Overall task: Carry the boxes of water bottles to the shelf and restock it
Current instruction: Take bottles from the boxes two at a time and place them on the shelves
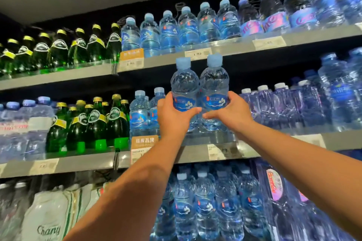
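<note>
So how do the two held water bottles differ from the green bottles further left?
The held water bottles are clear, blue-tinted, with pale blue caps; the green bottles are dark with gold caps. The held water bottles are gripped by the left hand and right hand; the green bottles stand untouched. Both are upright.

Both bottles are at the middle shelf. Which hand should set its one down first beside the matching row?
Left, probably. The left hand holds the left bottle, nearest the matching row on the middle shelf. The right hand holds the right bottle, farther from that row.
</note>
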The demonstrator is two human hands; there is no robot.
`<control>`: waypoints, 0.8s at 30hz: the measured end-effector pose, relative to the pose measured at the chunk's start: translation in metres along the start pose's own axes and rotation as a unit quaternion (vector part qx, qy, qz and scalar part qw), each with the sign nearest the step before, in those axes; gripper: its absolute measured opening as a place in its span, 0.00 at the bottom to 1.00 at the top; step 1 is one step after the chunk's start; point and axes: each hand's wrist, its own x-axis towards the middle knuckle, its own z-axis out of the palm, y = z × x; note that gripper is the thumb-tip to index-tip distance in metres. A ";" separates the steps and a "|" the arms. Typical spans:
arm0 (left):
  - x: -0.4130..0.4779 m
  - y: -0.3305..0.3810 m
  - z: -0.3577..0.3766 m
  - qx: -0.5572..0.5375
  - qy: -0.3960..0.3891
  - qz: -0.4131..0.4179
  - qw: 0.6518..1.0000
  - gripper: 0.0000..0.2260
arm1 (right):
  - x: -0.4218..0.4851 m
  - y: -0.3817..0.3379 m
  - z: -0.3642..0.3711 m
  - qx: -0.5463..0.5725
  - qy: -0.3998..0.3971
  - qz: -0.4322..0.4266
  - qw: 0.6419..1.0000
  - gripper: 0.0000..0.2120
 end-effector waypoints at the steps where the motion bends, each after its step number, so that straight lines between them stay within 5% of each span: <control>1: 0.002 -0.005 0.003 0.008 -0.001 -0.002 1.000 0.24 | 0.003 0.002 0.003 -0.003 0.001 0.002 1.000 0.27; 7: 0.008 -0.029 0.017 0.033 0.016 -0.032 0.999 0.35 | 0.012 0.013 0.015 -0.025 -0.043 0.008 0.999 0.26; 13: 0.003 -0.040 0.028 0.022 0.027 -0.063 0.997 0.28 | 0.019 0.024 0.021 -0.061 -0.079 0.026 0.995 0.21; 17: -0.005 -0.045 0.037 0.040 0.036 -0.092 0.994 0.19 | 0.019 0.031 0.017 -0.051 -0.099 0.065 0.992 0.31; 24: -0.002 -0.040 0.029 0.137 0.033 -0.106 0.984 0.24 | 0.024 0.027 0.016 -0.059 -0.172 0.055 0.982 0.17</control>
